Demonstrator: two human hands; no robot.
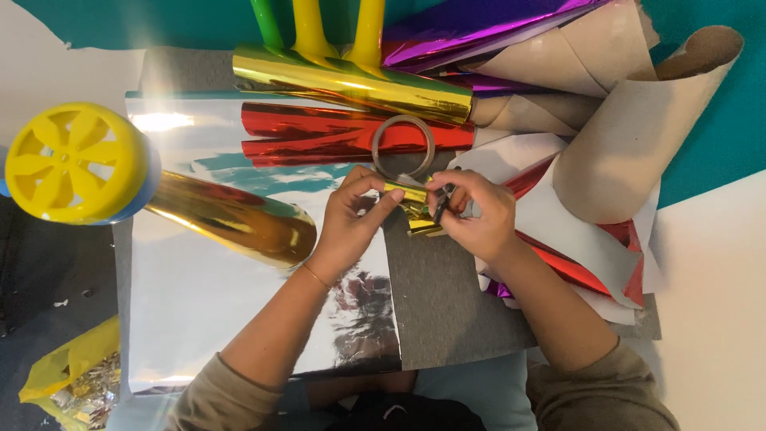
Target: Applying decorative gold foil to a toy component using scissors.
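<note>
A silver foil sheet (239, 311) is spread over the grey mat (447, 303). Beyond the sheet, a gold foil roll (351, 84) and a red foil roll (319, 136) are laid. At the sheet's right edge, a small gold foil strip (415, 209) is pinched by the closed fingers of the left hand (351, 219) and right hand (475, 215), just below a clear tape ring (403, 148).

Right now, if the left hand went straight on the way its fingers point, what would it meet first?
The left hand points up and right, so it would likely first meet the small gold foil piece it already pinches, then the right hand. Depth is unclear.
</note>
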